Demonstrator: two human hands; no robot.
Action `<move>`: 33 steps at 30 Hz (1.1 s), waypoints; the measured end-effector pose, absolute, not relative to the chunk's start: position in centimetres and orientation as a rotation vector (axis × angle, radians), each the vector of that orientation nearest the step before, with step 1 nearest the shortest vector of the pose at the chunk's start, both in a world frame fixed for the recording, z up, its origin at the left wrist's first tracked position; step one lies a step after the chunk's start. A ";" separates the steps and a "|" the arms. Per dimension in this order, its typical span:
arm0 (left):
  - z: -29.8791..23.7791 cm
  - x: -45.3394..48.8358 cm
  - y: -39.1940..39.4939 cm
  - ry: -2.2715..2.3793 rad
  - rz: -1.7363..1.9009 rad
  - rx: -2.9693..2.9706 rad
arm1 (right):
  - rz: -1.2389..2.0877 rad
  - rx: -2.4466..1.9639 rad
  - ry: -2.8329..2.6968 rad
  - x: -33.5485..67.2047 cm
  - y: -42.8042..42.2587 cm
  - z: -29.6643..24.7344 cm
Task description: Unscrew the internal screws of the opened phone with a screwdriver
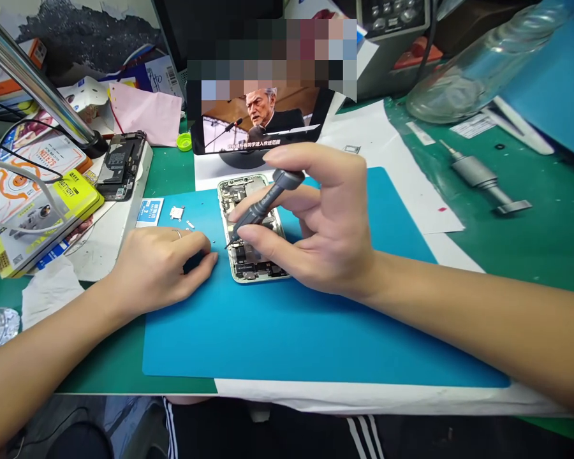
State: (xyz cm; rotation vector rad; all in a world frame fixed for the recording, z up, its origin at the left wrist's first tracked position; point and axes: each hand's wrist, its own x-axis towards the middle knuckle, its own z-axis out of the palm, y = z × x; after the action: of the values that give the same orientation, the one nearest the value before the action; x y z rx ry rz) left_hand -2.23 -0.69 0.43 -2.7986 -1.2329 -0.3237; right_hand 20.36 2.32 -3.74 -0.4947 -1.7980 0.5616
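While one opened phone (249, 255) lies on one blue mat (287, 344), one slanting screwdriver (265, 206) is pinched in the right hand (328, 236), arched above the mat. At the mat's left, the left hand (165, 264) rests half-curled, any hold hidden from view. Beyond the mat stands one lit screen (287, 121).

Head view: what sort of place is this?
Likely an electronics repair shop: an opened phone shows its circuitry, the right hand holds a screwdriver over it, and a yellow box printed "BATTERY" lies at left.
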 end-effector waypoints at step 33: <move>0.8 -3.4 0.2 -0.969 -0.822 -2.853 | 0.095 -0.831 -2.226 28.1 2.6 2.5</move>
State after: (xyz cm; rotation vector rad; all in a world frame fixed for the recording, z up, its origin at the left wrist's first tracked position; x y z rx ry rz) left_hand -3.37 0.23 0.83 -2.8533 -0.9695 -0.8217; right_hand 28.09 2.58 2.53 -0.8312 -2.2257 0.0949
